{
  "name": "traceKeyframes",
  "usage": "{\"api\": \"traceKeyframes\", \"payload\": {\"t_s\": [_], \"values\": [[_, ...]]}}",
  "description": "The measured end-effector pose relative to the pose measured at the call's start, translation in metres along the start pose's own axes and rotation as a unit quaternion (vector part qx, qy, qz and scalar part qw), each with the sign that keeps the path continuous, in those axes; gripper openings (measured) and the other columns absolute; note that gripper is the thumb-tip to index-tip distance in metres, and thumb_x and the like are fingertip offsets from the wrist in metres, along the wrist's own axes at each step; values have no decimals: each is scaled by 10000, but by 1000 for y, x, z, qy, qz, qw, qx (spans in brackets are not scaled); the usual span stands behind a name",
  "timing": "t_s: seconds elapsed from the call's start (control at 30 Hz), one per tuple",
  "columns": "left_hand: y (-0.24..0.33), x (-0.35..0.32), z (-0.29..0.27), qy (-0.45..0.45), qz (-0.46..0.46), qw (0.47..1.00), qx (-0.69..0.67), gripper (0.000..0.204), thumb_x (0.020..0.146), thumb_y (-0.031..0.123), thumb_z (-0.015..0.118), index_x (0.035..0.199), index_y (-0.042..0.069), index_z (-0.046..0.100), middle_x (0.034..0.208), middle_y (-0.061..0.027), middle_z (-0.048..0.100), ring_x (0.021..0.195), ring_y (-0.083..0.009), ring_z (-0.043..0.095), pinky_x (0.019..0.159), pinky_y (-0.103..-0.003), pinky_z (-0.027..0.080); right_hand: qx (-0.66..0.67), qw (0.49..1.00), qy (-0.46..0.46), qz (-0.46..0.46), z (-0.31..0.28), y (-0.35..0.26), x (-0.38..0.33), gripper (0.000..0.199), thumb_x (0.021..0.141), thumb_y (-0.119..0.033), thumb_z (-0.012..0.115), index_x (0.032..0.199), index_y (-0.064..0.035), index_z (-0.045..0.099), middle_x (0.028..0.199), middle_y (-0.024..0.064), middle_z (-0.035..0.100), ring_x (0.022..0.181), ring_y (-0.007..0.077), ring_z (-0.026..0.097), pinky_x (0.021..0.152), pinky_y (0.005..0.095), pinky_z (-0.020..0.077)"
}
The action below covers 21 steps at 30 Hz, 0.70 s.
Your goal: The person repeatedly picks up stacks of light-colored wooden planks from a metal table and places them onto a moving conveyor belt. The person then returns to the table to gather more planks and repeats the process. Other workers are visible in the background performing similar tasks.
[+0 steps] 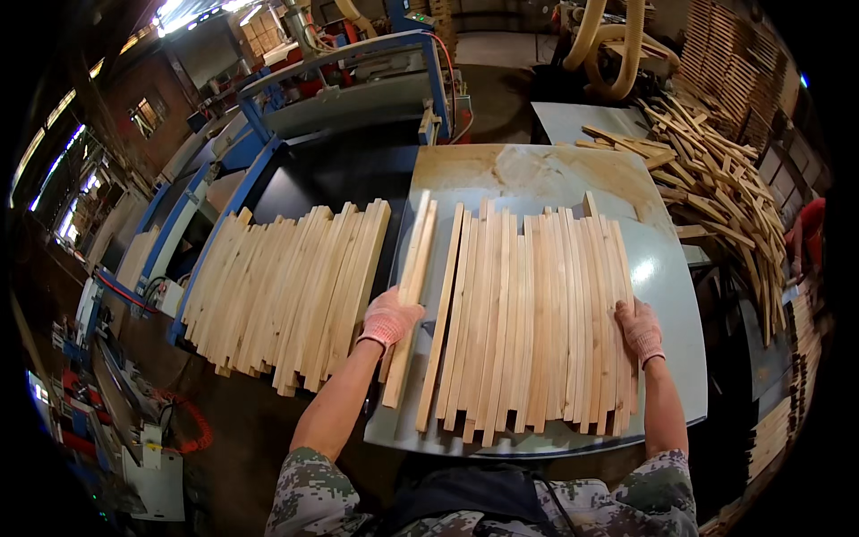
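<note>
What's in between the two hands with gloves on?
In the head view, a row of wooden strips lies on the pale table between the left hand and right hand, with a narrow gap near the left hand.

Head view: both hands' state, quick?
Left hand: closed on wooden strips.
Right hand: against the right edge of the strip row; open or closed can't be told.

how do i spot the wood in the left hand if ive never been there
Find the smooth pale grey table before the person. Along its left edge, the left hand in a pinkish knit glove grips a narrow bunch of long, pale wooden strips. Gaps set them apart from the wide row of strips to the right and the similar row to the left.
</note>
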<state>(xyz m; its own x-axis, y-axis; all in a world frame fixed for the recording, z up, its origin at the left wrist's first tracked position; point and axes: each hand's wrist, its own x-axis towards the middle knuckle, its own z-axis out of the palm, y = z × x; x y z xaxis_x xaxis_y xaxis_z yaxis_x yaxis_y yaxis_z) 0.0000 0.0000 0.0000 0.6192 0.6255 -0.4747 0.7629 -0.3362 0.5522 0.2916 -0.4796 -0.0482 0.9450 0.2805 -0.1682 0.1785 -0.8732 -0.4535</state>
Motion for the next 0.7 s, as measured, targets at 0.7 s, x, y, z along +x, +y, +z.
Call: {"api": "traceKeyframes", "payload": {"t_s": [0.7], "values": [[-74, 42, -28, 236, 70, 938, 244, 973, 907, 463, 754, 1679, 48, 331, 1765, -206, 321, 1645, -384, 265, 1345, -530, 173, 75, 993, 91, -9, 3, -5, 7, 713, 1025, -452, 664, 1606, -63, 524, 1424, 264, 662, 1336, 438, 606, 1136, 493, 492]]}}
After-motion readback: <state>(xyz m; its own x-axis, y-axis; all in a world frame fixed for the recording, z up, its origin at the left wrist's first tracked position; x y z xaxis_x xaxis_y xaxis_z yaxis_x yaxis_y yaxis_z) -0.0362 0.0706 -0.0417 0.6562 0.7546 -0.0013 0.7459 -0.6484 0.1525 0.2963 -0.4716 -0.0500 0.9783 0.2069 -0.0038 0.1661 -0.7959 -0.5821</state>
